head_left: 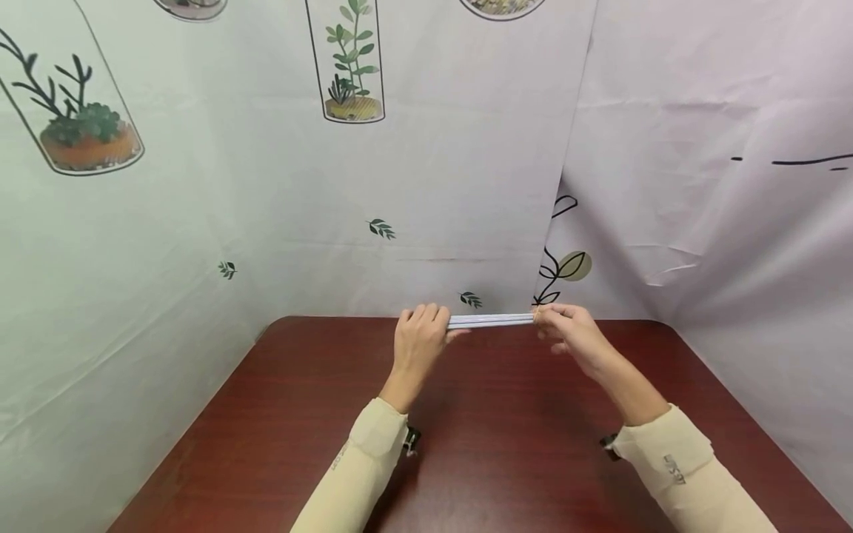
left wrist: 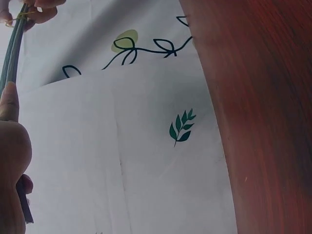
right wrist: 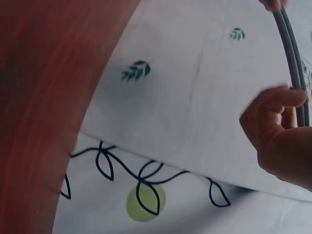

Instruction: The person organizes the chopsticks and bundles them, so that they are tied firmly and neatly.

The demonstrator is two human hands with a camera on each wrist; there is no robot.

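Level above the table's far edge is a bundle of slim, pale, straw-like sticks point(head_left: 493, 320), dark and greenish in both wrist views. My left hand point(head_left: 421, 333) grips its left part, the thumb laid along the sticks; a short end point(left wrist: 28, 214) pokes out below that hand in the left wrist view. At the bundle's other end, my right hand point(head_left: 576, 333) pinches a thin yellow-orange rubber band point(left wrist: 22, 16) that goes around the sticks. Bent fingers point(right wrist: 278, 100) of the right hand show beside the bundle in the right wrist view.
A dark red-brown wooden table point(head_left: 493, 444) lies beneath both hands. White cloth point(head_left: 426, 185) with printed plants hangs behind it and along both sides. Small dark devices point(head_left: 411, 440) sit at the cuffs of the cream sleeves point(head_left: 360, 459).
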